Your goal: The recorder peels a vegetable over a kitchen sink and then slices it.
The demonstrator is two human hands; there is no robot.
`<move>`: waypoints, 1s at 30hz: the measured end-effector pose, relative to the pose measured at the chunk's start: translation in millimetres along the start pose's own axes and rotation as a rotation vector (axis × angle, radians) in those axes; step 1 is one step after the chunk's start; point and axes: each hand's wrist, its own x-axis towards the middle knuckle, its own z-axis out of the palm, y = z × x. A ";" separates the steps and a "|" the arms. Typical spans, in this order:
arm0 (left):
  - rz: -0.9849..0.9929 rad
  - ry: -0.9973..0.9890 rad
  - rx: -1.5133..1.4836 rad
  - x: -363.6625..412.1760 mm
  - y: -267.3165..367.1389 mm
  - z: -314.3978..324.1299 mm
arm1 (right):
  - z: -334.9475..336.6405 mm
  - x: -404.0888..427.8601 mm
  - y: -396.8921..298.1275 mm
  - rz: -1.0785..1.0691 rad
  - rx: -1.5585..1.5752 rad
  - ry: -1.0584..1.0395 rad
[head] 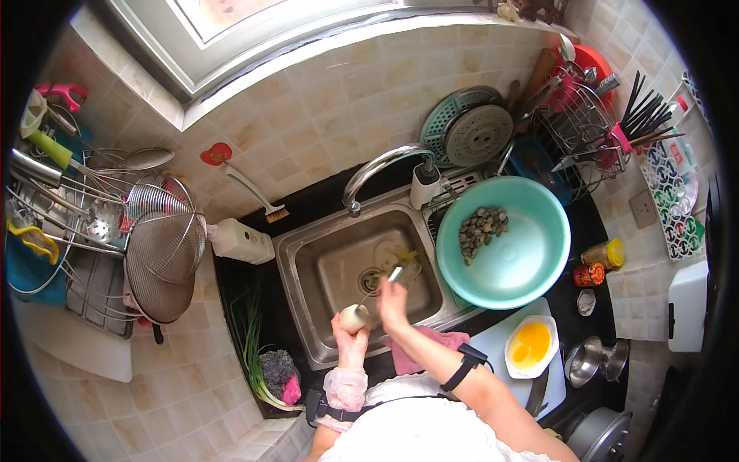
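Near the front edge of the steel sink (323, 260), my left hand (350, 341) holds a pale, rounded, peeled vegetable (353, 319); its exact kind is unclear. My right hand (392, 303) grips a tool with a light handle (396, 274), just to the right of the vegetable. The tool's working end is blurred, so its type cannot be told. Yellowish peelings (405, 255) lie in the sink to the right of the drain (370, 280). Above the sink curves a chrome faucet (375, 163).
Right of the sink stands a turquoise basin (537, 254) with small shellfish. Nearer me, a white cutting board (491, 352) bears a bowl of egg yolks (530, 346) and a knife (538, 392). A pink cloth (430, 346) lies at the sink's front; green onions (253, 341) lie left.
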 end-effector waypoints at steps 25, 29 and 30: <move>-0.265 -0.219 -0.403 -16.0 -3.3 13.1 | 9.8 -55.4 -37.4 -0.100 0.108 -0.166; -0.330 -0.181 -0.431 -13.8 -3.4 8.3 | 10.5 -44.8 -28.4 -0.286 -0.091 -0.261; -0.400 -0.182 -0.527 -19.0 -3.8 18.1 | 9.0 -40.4 -35.8 -0.182 -0.018 -0.222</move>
